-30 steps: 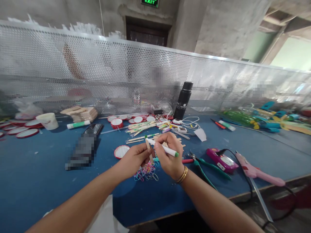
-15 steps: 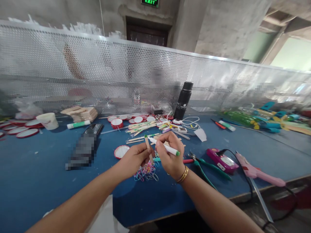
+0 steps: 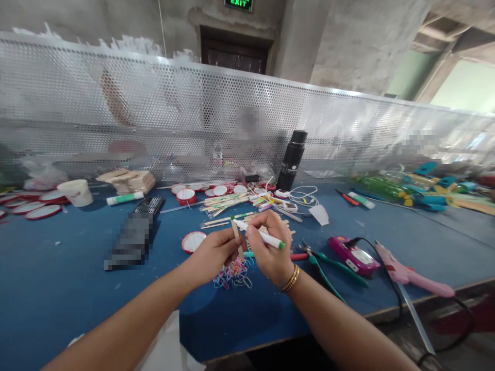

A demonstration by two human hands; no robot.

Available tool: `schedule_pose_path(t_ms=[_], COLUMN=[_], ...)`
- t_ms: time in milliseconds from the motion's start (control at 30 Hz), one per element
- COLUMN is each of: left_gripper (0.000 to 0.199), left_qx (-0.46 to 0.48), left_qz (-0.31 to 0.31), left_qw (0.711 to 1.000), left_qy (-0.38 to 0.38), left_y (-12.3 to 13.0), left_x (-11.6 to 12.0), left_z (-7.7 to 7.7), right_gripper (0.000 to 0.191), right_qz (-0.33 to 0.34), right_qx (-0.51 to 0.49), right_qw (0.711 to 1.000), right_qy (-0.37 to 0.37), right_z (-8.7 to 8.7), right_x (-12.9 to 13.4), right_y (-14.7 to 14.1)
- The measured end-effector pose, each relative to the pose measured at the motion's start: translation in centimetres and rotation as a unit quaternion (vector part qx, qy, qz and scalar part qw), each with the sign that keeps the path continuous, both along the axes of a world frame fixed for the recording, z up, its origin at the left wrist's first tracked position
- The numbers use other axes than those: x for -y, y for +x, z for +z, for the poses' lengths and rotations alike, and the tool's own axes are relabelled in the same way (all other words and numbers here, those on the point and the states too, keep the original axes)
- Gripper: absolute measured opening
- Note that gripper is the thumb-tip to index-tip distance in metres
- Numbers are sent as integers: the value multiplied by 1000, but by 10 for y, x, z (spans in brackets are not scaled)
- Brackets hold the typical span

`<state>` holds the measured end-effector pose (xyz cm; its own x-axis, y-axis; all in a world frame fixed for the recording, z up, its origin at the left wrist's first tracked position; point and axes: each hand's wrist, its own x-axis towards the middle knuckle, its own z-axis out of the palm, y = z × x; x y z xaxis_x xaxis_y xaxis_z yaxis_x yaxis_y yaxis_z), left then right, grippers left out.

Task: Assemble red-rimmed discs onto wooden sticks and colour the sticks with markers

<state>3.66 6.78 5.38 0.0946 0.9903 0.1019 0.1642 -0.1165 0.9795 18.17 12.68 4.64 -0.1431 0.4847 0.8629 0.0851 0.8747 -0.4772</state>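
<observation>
My left hand (image 3: 216, 252) pinches a wooden craft stick (image 3: 236, 233) upright, its top end coloured green. In my right hand (image 3: 270, 247) is a white marker (image 3: 263, 235) with a green end, held like a pen. The marker's tip meets the stick near its green top. Below my hands lies a tangle of small coloured rubber bands (image 3: 234, 274). Behind them spreads a pile of craft sticks (image 3: 222, 205), some with green marks. A round white disc with a red rim (image 3: 193, 241) sits just left of my left hand.
Green-handled pliers (image 3: 327, 268), a magenta box (image 3: 353, 256) and a pink glue gun (image 3: 410, 270) lie at the right. A black bottle (image 3: 292, 161) stands by the perforated metal screen (image 3: 174, 113). To the left are a dark, partly blurred object (image 3: 154, 205), a white cup (image 3: 77, 192) and stacked wood pieces (image 3: 135, 182).
The marker and my right hand have shifted very slightly left, bringing the tip closer to the stick's green end. My left hand stays in place.
</observation>
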Motion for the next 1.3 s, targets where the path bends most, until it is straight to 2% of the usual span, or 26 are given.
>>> schedule_pose_path(t_ms=[333, 600, 733, 1300], left_gripper=[32, 32, 31, 33], left_qx=[-13, -11, -12, -16], left_qz=[5, 14, 1, -5], left_qw=[1000, 1000, 1000, 1000], left_qy=[-8, -6, -7, -1], left_y=[-1, 0, -1, -2], left_x=[0, 1, 0, 0], left_z=[0, 2, 0, -1], right_gripper=[10, 10, 9, 9], right_qz=[1, -11, 7, 0], right_qx=[0, -14, -6, -6], right_qw=[1000, 1000, 1000, 1000], right_qy=[11, -10, 1, -18], right_z=[2, 1, 1, -1], right_x=[3, 0, 1, -1], right_y=[1, 1, 1, 1])
